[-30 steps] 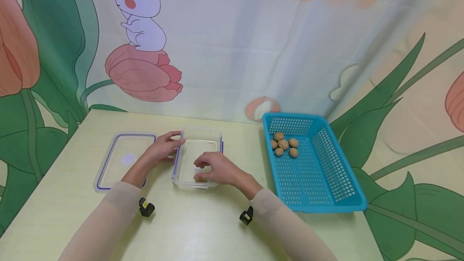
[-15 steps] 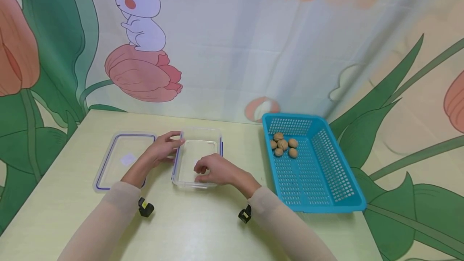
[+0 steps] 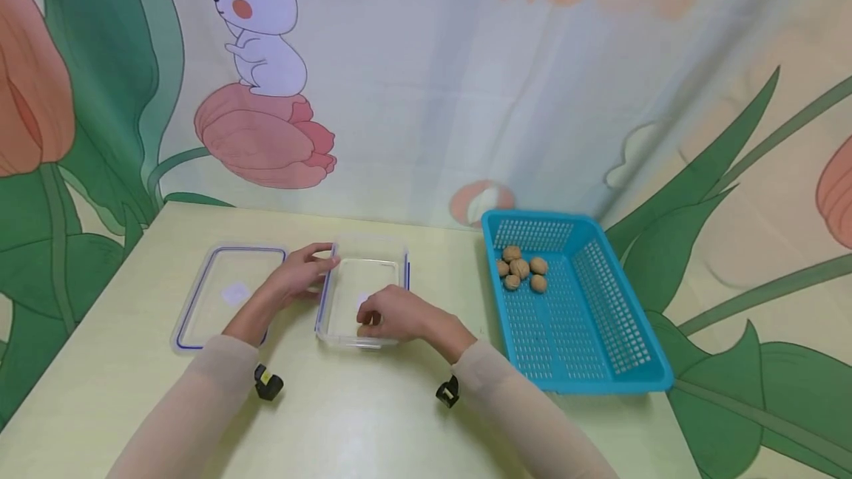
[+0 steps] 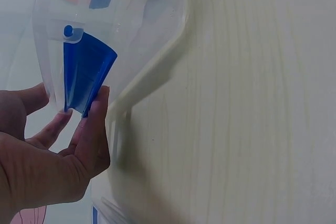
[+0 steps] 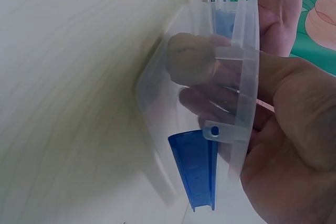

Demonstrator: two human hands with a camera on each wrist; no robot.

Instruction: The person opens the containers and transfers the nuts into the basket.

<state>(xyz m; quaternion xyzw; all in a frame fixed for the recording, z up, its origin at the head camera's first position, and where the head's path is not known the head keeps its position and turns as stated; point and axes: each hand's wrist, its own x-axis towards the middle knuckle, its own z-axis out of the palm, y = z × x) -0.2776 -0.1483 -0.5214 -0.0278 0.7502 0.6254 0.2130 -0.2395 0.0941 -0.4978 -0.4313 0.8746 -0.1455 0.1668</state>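
A clear lidless storage box (image 3: pixel 325 301) with blue side latches stands on the table. My left hand (image 3: pixel 299 273) grips its left wall, the thumb at the rim and the other fingers against the blue latch (image 4: pixel 86 72), as the left wrist view shows. Inside the box, near its front right corner, my right hand (image 3: pixel 397 313) has its fingers curled down. Through the cloudy wall in the right wrist view, a round brown walnut (image 5: pixel 189 59) shows at the thumb and fingertips, which pinch it. From above, this hand mostly hides the walnut.
The box's lid (image 3: pixel 220 298), with a blue seal, lies flat to the left, partly under the left forearm. A blue slotted basket (image 3: pixel 579 346) at the right holds several walnuts (image 3: pixel 519 267) in its far left corner. Behind the table (image 3: pixel 359 420) hangs a printed curtain (image 3: pixel 413 94).
The fingers of my right hand have drawn closer together over the walnut, which showed more plainly a second ago. My left hand stays on the box wall; box, lid and basket keep their places.
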